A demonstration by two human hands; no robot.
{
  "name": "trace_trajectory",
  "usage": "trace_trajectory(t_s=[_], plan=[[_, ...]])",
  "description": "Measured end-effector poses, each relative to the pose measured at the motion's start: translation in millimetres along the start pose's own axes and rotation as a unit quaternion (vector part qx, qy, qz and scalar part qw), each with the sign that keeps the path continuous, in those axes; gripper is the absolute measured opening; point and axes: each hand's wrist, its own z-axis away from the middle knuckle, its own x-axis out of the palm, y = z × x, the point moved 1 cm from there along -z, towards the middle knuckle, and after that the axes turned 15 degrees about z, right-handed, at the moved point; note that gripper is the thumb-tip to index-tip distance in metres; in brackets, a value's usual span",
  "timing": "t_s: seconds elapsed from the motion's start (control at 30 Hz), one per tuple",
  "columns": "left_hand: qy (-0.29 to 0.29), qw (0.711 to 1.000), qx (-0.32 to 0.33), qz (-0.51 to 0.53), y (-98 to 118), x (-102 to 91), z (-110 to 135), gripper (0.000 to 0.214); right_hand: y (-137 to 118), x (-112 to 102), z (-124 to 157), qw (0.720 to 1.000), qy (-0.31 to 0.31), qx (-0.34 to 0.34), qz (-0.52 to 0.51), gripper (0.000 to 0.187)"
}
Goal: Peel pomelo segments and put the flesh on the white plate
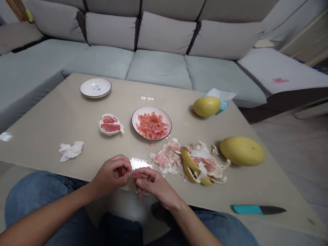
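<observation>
Here, the left hand (112,173) and right hand (155,185) pinch blurred, probably pomelo pulp (121,171).

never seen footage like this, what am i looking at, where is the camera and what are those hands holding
There is no machine here, just a person's bare hands. The single picture comes from a camera worn on that person's head, looking forward and down at a table. The left hand and right hand meet near its front edge, each pinching reddish fruit flesh, partly hidden in the grip. Beyond them is a plate of pink fruit pieces. Left of it sit a partly peeled fruit chunk, a crumpled tissue and, farther back, a white dish. To the right lie yellow peel, two yellow fruits and a knife.
</observation>
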Motion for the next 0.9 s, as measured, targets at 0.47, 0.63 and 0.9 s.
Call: trace_trajectory(t_s=[0.47, 0.63, 0.9], plan=[[-0.039, 0.996, 0.05, -0.068, -9, 6.5, 3, 0.016, -3, 2, 2, 0.999, 0.023, 0.015, 0.04, 0.027], [-0.024, 0.994, 0.059, -0.087, -6, 0.3, 0, 0.016, -4, -1, 2, 0.999, 0.028, 0.016, 0.036, 0.027], [-0.006, 0.995, 0.04, -0.092, -7, -8.7, -4, 0.013, -5, -5, 2, 1.0, 0.021, 0.005, 0.017, 0.03]])
